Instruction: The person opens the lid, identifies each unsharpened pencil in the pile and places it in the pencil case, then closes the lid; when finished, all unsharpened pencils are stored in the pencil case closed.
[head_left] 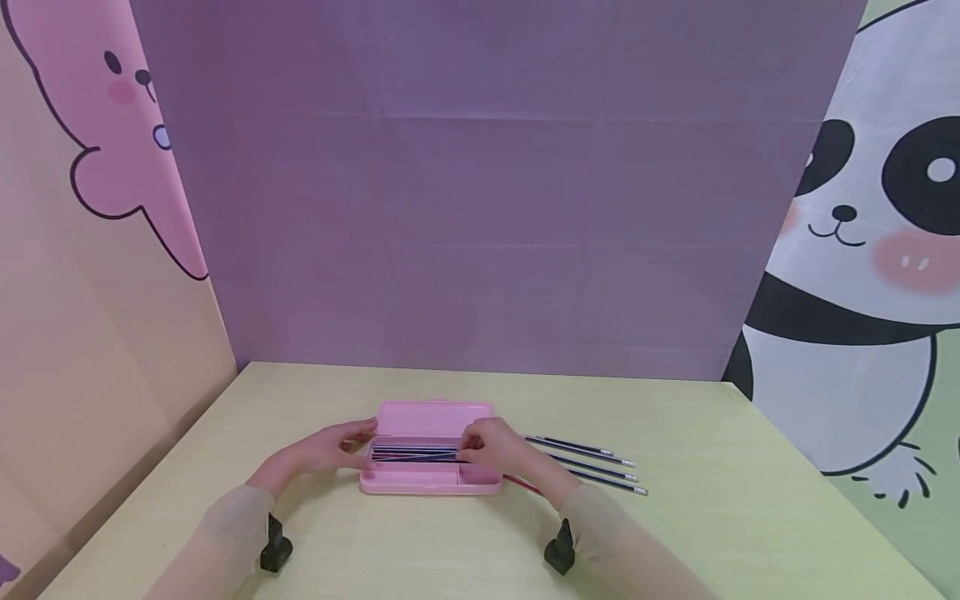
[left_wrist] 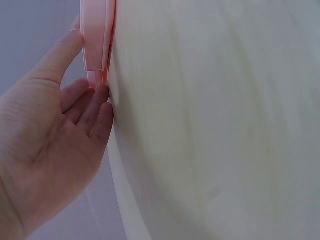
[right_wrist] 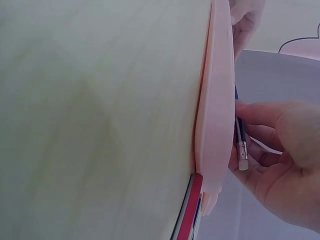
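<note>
A pink pencil case [head_left: 408, 488] lies on the table with its lid [head_left: 435, 419] tipped back. Several dark striped pencils [head_left: 412, 454] fill its long compartment; a small compartment [head_left: 480, 473] is at the right. My left hand [head_left: 330, 450] holds the case's left end, thumb toward the front and fingers by the lid, also visible in the left wrist view. Over the right part of the case, my right hand [head_left: 506, 446] pinches a dark pencil [right_wrist: 242, 149] with a white eraser, clearest in the right wrist view. The pencil's far end is hidden.
Several dark pencils [head_left: 626, 475] with white erasers lie on the table right of the case, partly behind my right forearm. A red strip [head_left: 522, 483] shows beside the case's right end. A purple backdrop [head_left: 480, 208] stands behind the table [head_left: 420, 550].
</note>
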